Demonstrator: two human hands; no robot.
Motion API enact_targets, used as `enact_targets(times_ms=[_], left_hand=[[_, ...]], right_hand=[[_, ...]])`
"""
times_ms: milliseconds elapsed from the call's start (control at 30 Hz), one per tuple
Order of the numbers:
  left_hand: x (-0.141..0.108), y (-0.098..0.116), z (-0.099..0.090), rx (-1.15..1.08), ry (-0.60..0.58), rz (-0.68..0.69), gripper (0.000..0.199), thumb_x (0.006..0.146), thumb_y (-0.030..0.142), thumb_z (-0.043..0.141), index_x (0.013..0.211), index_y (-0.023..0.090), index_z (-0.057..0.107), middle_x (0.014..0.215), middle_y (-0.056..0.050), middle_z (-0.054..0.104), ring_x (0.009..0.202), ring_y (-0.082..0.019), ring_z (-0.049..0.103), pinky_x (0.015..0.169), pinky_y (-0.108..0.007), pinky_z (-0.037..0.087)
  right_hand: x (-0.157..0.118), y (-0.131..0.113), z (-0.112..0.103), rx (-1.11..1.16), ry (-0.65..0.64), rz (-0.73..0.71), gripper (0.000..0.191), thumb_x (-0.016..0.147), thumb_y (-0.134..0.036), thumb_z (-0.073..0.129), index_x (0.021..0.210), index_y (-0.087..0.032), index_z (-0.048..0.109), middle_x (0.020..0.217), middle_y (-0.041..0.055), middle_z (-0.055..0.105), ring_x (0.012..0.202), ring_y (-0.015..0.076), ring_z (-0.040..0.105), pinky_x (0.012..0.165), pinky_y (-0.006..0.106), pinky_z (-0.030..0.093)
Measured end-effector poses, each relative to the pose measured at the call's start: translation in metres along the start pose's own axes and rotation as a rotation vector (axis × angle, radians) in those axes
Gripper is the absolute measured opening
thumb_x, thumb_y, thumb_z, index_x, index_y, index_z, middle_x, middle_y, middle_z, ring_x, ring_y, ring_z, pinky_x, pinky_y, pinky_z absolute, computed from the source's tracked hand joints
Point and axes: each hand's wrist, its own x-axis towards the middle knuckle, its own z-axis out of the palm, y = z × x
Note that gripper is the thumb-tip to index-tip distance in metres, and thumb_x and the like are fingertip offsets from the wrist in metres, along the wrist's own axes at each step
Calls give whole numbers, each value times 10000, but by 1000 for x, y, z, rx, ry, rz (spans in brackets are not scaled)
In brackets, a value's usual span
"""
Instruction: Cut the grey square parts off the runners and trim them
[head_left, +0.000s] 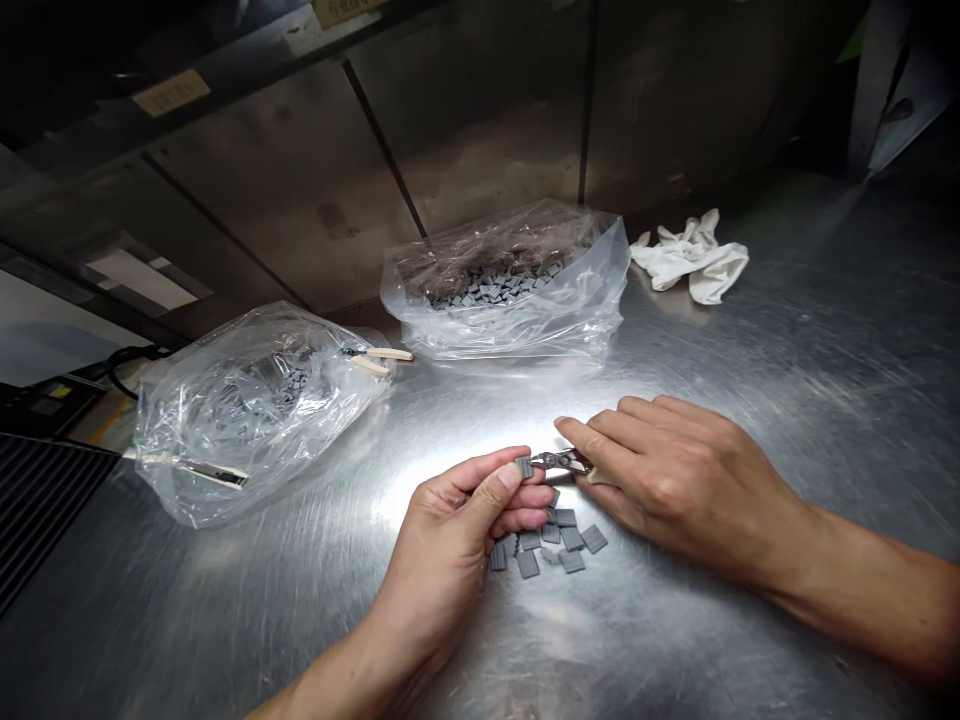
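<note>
Between thumb and fingertips, my left hand (457, 530) pinches a small grey ribbed square piece (524, 467). My right hand (667, 480) is wrapped round the handles of a pair of metal nippers (559, 460), whose tip meets the right edge of that piece. Whether the jaws are closed on it is too small to tell. Just below both hands, several similar grey ribbed pieces (572, 538) lie loose on the metal table (675, 640). My left fingers hide part of this pile.
At the back stands an open clear plastic bag (517, 330) of many grey pieces. Another clear bag (247, 440) lies at left, with a pale-handled tool (382, 358) by its edge and a craft-knife-like tool (217, 473) in front. A white glove (694, 258) lies back right.
</note>
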Motion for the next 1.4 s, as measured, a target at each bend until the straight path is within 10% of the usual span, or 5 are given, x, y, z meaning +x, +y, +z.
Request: enact_targets(times_ms=[1400], left_hand=[[0, 8, 5, -187, 40, -97, 133, 831, 39, 723, 935, 73, 799, 748, -101, 771, 627, -113, 710, 651, -181, 622]], right_hand=[[1, -7, 4, 170, 27, 93, 212, 839, -140, 627, 1035, -136, 709, 723, -4, 613, 642, 215, 593, 610, 360, 376]])
